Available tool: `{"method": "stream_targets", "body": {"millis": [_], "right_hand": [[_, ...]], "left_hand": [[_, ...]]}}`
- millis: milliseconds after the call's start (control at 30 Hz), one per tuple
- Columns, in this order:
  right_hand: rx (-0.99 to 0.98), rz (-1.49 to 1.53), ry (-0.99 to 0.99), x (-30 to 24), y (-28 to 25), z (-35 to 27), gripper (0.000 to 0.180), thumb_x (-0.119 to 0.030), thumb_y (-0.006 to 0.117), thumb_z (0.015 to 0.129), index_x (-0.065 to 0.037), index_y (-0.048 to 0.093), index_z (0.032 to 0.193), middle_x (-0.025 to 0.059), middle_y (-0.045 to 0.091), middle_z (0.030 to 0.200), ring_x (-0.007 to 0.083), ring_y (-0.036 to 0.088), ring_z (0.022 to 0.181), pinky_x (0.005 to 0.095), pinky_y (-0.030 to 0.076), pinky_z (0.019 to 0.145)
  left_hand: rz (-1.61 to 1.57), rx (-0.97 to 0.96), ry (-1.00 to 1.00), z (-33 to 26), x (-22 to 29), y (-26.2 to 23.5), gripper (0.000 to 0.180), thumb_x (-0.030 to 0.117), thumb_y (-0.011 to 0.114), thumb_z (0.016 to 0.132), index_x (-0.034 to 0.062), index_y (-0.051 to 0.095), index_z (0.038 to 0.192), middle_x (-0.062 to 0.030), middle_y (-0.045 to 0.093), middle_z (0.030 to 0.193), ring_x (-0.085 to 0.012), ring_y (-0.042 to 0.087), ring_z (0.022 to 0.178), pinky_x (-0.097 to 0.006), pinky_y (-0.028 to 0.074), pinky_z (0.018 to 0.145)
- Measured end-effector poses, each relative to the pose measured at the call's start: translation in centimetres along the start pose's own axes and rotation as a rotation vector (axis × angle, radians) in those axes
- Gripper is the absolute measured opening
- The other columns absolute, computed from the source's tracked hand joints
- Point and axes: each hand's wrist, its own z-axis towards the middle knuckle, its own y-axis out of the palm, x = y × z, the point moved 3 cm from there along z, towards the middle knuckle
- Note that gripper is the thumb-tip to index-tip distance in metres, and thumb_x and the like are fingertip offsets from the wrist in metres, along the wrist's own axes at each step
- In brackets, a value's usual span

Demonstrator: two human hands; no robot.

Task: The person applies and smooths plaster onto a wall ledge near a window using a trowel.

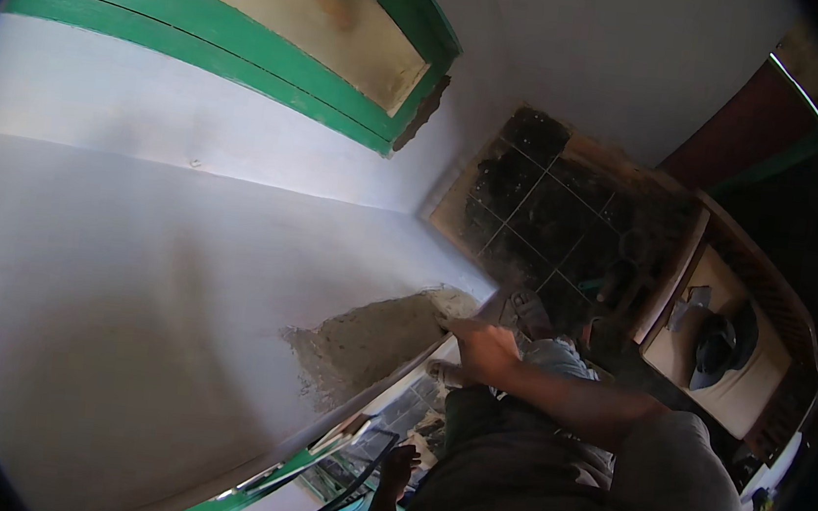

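Observation:
A rough grey-brown patch of mortar (376, 343) shows low on the pale wall (182, 263), its edges ragged. At the patch's right end is my right hand (486, 352), its fingers closed with the fingertips at the wall. Whatever it may hold is too dark and small to make out. My left hand (398, 469) hangs lower down in shadow, close to a black strip (346, 496). Its fingers look loosely apart, and I see nothing in them.
A green-framed window (222, 45) is set above the wall's ledge. Dark floor tiles (542, 204) lie beyond my sandalled feet (530, 312). To the right stands a wooden bench (749, 407) with a black cap (720, 350) on its seat. Green-edged clutter (285, 470) is at lower left.

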Motion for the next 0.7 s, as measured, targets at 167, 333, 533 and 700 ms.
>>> {"method": "stream_targets", "body": {"millis": [167, 333, 533, 700], "right_hand": [[0.028, -0.022, -0.003, 0.0, -1.0, 0.3, 0.029, -0.022, 0.06, 0.099, -0.01, 0.072, 0.123, 0.0193, 0.073, 0.116, 0.0403, 0.07, 0.107, 0.0504, 0.056, 0.089], [0.123, 0.05, 0.158, 0.2, -1.5, 0.8, 0.031, -0.018, 0.059, 0.098, -0.012, 0.072, 0.125, 0.0181, 0.074, 0.114, 0.0402, 0.071, 0.103, 0.0501, 0.057, 0.087], [0.229, 0.208, -0.298, -3.5, -2.5, -0.4, 0.046, -0.001, 0.06, 0.088, -0.011, 0.067, 0.132, 0.0189, 0.073, 0.117, 0.0389, 0.071, 0.105, 0.0503, 0.057, 0.088], [0.18, 0.081, -0.283, -5.2, -3.4, -0.1, 0.053, -0.001, 0.069, 0.085, -0.006, 0.064, 0.138, 0.0218, 0.072, 0.12, 0.0385, 0.071, 0.105, 0.0467, 0.056, 0.094]], "left_hand": [[0.04, 0.027, -0.013, 0.4, 0.5, -0.1, 0.029, 0.024, 0.059, 0.107, 0.0029, 0.066, 0.126, -0.0117, 0.074, 0.109, -0.0214, 0.072, 0.093, -0.035, 0.056, 0.079], [0.01, 0.013, 0.012, 0.7, 0.4, 0.2, 0.028, 0.023, 0.061, 0.106, 0.0039, 0.066, 0.126, -0.0112, 0.074, 0.108, -0.0205, 0.073, 0.092, -0.035, 0.056, 0.079], [0.045, 0.02, 0.014, 1.0, -0.3, 0.3, 0.028, 0.024, 0.063, 0.106, 0.0032, 0.068, 0.123, -0.011, 0.075, 0.106, -0.02, 0.073, 0.092, -0.036, 0.057, 0.077], [-0.025, -0.097, 0.095, 2.2, -0.8, 0.3, 0.031, 0.027, 0.065, 0.105, 0.0011, 0.068, 0.123, -0.012, 0.076, 0.104, -0.0209, 0.074, 0.088, -0.036, 0.058, 0.076]]}}
